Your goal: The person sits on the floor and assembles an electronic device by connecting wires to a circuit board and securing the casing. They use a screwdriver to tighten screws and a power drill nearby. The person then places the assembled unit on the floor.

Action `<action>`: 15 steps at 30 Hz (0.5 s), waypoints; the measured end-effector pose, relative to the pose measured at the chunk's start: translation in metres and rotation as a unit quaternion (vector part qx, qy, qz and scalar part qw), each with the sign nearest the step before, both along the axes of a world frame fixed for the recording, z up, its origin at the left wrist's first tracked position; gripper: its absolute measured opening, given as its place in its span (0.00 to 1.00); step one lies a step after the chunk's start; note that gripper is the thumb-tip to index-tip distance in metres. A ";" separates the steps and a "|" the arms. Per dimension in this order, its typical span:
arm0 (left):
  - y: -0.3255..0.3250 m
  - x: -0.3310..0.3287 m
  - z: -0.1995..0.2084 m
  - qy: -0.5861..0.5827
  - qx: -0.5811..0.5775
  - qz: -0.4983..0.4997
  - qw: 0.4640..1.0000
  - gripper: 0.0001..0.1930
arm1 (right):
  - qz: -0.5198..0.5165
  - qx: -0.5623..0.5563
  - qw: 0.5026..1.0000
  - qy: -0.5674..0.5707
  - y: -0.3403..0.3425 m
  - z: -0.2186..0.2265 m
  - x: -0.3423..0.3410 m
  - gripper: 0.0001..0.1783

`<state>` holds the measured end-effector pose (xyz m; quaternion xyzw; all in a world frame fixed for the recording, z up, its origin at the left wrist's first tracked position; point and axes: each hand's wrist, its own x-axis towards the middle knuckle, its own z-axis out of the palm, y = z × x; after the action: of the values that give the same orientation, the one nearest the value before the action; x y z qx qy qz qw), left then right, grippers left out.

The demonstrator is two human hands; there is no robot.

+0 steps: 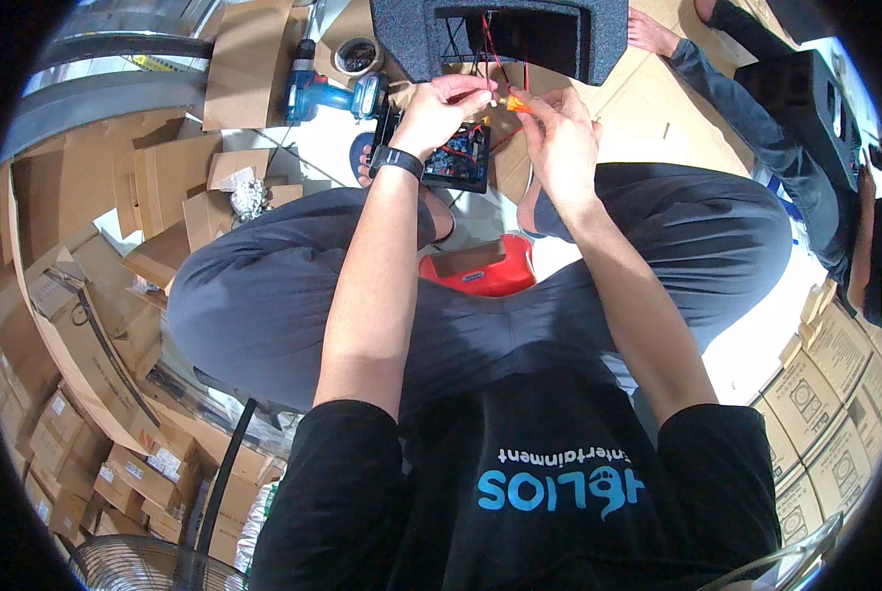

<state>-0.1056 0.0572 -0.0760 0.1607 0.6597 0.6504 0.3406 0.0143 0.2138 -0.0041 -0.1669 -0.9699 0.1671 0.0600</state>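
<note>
In front of me stands a dark grey, textured speaker cabinet (pixel 392 44) with its opening toward me. Thin red and black wires (pixel 486 44) come out of it. My left hand (pixel 439 113), with a black band on the wrist, pinches a wire that ends in a small white connector (pixel 493 101). Just right of it, my right hand (pixel 562 133) is closed on a small orange piece (pixel 516 103), its exact kind too small to tell. Below both hands lies a black-framed circuit board module (pixel 451 175), partly covered by my left hand and wrist.
A blue cordless drill (pixel 325 96) lies left of the module, with a small bowl (pixel 358 56) of dark bits beyond. Between my legs sits a red container (pixel 490 268). Cardboard boxes (pixel 155 473) crowd the left; more cartons (pixel 825 414) stand right. Another person's leg (pixel 726 103) extends at upper right.
</note>
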 end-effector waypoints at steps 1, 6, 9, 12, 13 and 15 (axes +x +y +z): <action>0.000 0.000 0.000 0.000 -0.002 0.001 1.000 0.14 | 0.004 0.007 1.000 -0.002 -0.001 0.000 0.000 0.18; 0.000 0.000 -0.001 -0.019 -0.005 0.005 1.000 0.14 | 0.018 0.055 0.998 -0.008 -0.002 -0.003 0.000 0.19; 0.002 0.000 0.001 -0.026 -0.003 0.000 1.000 0.15 | 0.019 0.068 0.997 -0.017 -0.001 -0.005 0.000 0.19; 0.002 0.000 0.004 -0.017 -0.008 -0.001 1.000 0.15 | 0.020 0.072 0.997 -0.020 0.000 -0.006 0.000 0.19; 0.002 0.000 0.004 -0.016 -0.013 -0.002 1.000 0.15 | 0.022 0.075 0.997 -0.019 0.000 -0.007 0.000 0.19; 0.002 0.000 0.005 -0.014 -0.008 -0.002 1.000 0.15 | 0.022 0.080 0.996 -0.020 0.000 -0.008 -0.001 0.19</action>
<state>-0.1058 0.0587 -0.0715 0.1503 0.6600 0.6465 0.3520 0.0137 0.2137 -0.0116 -0.1439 -0.9845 0.0872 0.0503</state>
